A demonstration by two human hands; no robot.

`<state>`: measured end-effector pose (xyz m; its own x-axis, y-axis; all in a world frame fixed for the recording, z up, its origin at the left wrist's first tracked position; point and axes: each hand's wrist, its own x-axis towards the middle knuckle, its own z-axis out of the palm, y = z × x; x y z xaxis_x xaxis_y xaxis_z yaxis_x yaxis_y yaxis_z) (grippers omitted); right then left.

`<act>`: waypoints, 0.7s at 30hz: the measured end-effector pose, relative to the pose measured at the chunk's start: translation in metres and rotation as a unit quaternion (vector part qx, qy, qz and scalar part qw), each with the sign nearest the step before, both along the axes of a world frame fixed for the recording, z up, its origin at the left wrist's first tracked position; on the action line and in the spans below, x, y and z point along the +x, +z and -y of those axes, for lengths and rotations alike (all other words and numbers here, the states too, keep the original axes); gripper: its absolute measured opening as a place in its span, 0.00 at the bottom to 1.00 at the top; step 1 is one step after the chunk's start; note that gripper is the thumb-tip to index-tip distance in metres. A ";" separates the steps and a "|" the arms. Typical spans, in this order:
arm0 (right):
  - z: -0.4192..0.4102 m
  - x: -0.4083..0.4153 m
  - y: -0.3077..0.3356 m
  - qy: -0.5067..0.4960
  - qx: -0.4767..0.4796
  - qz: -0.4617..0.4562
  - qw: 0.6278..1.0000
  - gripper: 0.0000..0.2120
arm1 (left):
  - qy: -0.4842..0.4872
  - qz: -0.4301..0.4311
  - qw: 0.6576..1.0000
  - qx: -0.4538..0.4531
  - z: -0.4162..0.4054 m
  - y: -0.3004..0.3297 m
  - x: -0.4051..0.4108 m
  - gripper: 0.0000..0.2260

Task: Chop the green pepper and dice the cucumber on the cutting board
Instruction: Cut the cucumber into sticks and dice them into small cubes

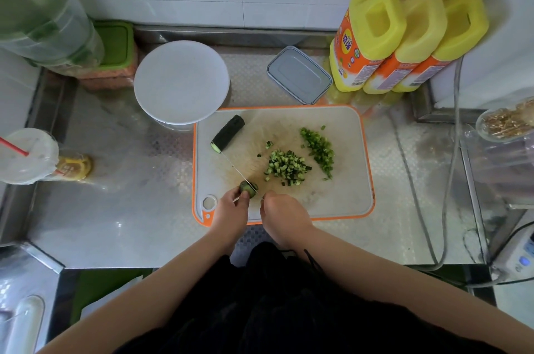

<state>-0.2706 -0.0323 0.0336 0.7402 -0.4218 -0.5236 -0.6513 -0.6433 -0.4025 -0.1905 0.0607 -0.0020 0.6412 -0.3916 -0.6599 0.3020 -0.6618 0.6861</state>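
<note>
A white cutting board (pixel 341 200) with an orange rim lies on the steel counter. My left hand (pixel 231 209) pinches a short cucumber piece (pixel 248 189) at the board's near left. My right hand (pixel 284 213) grips a knife whose thin blade (pixel 235 170) lies edge-on across that piece, pointing toward the far left. A longer cucumber chunk (pixel 228 132) lies at the board's far left corner. A heap of diced cucumber (pixel 286 167) sits mid-board, with chopped green pepper (pixel 319 148) to its right.
A round white lid on a jar (pixel 182 82) stands just behind the board, with a rectangular lidded box (pixel 299 74) beside it. Three yellow bottles (pixel 404 41) stand at the back right. A cup with a straw (pixel 27 155) sits far left. Cables (pixel 449 180) run down the right.
</note>
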 end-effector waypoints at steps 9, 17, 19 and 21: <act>0.001 0.002 -0.005 0.002 -0.001 0.002 1.000 0.09 | -0.004 -0.003 1.000 0.003 -0.001 -0.002 0.002 0.17; 0.002 0.003 -0.007 0.004 -0.001 -0.014 1.000 0.09 | -0.039 0.004 0.999 0.002 -0.002 -0.005 0.003 0.17; 0.002 -0.001 -0.006 0.013 -0.008 -0.013 1.000 0.09 | -0.042 0.013 0.999 0.000 -0.003 -0.006 0.002 0.17; 0.003 -0.003 -0.005 0.021 -0.009 -0.015 1.000 0.09 | -0.040 0.019 0.999 0.000 -0.004 -0.008 0.001 0.16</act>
<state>-0.2741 -0.0350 0.0288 0.7418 -0.3999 -0.5383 -0.6347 -0.6781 -0.3707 -0.1890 0.0650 -0.0095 0.6322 -0.4436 -0.6352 0.2212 -0.6824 0.6967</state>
